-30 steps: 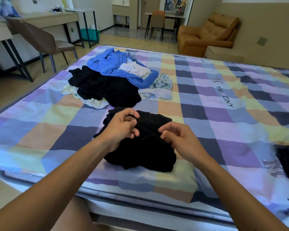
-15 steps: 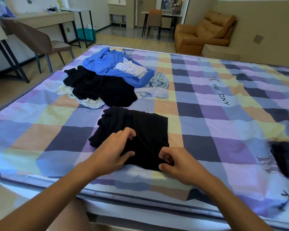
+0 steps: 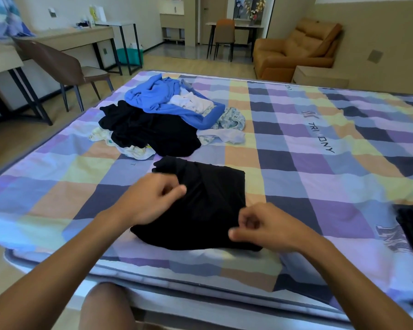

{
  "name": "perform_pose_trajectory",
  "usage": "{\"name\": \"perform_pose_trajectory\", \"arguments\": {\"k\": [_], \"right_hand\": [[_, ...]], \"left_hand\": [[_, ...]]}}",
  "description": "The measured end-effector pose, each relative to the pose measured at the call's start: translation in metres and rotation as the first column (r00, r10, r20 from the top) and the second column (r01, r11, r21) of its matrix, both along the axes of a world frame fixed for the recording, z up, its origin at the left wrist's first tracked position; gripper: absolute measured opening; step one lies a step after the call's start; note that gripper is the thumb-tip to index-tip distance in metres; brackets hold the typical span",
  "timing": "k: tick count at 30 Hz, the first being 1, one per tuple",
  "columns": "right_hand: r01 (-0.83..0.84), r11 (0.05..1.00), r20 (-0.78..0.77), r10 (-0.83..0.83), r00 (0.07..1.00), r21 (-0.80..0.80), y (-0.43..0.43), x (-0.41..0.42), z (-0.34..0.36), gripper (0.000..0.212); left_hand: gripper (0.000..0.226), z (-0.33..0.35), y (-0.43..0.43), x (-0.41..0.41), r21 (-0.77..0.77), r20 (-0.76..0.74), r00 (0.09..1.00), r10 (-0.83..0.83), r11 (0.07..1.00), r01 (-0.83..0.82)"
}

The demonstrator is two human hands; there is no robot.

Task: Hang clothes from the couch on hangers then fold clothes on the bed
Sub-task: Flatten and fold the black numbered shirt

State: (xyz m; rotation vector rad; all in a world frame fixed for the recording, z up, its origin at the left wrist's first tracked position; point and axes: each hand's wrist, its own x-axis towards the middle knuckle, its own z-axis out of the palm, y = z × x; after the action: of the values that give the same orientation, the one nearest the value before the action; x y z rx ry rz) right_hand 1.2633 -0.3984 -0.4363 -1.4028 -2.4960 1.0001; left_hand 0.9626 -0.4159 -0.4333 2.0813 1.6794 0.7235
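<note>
You have a single view: a wide-angle camera on your head. You stand at the bed's (image 3: 57, 186) near edge, and it looks forward and down across the bed to the far edge and past it. Your left hand (image 3: 150, 198), right hand (image 3: 265, 227) and the garment (image 3: 212, 198) lie close below it.

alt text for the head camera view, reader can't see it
A left hand and right hand, fingers curled and motion-blurred, are at the edges of a folded black garment on a checked bed; whether they grip it is unclear. Behind lies a pile of unfolded clothes.
</note>
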Motion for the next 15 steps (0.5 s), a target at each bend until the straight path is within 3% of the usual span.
{"name": "perform_pose_trajectory", "arguments": {"k": [1,3,7,10,13,15], "right_hand": [[0.073,0.995,-0.068,-0.068,0.995,0.067,0.005,-0.010,0.005,0.046],[0.229,0.952,-0.132,-0.206,0.970,0.202,0.019,-0.028,0.009,0.042],[0.400,0.887,-0.095,-0.389,0.916,0.231,0.050,-0.052,-0.008,0.034],[0.467,0.860,-0.097,-0.457,0.884,0.204,0.066,-0.057,-0.026,0.038],[0.473,0.839,-0.067,-0.473,0.878,0.270,0.070,-0.058,-0.037,0.032],[0.457,0.823,-0.027,-0.477,0.879,0.336,0.068,-0.059,-0.044,0.030]], "left_hand": [[0.042,0.000,0.014,0.002,0.150,-0.023,0.983,0.181,0.973,-0.175],[0.038,-0.003,0.040,0.006,0.237,-0.112,0.895,0.431,0.887,-0.397],[0.022,-0.016,0.071,0.014,0.174,-0.275,0.828,0.489,0.872,-0.457],[0.019,-0.015,0.084,0.008,0.209,-0.112,0.833,0.542,0.833,-0.513],[0.020,-0.004,0.100,-0.014,0.051,0.241,0.770,0.591,0.784,-0.618],[0.021,-0.002,0.107,-0.031,-0.027,0.306,0.719,0.625,0.760,-0.649]]}}
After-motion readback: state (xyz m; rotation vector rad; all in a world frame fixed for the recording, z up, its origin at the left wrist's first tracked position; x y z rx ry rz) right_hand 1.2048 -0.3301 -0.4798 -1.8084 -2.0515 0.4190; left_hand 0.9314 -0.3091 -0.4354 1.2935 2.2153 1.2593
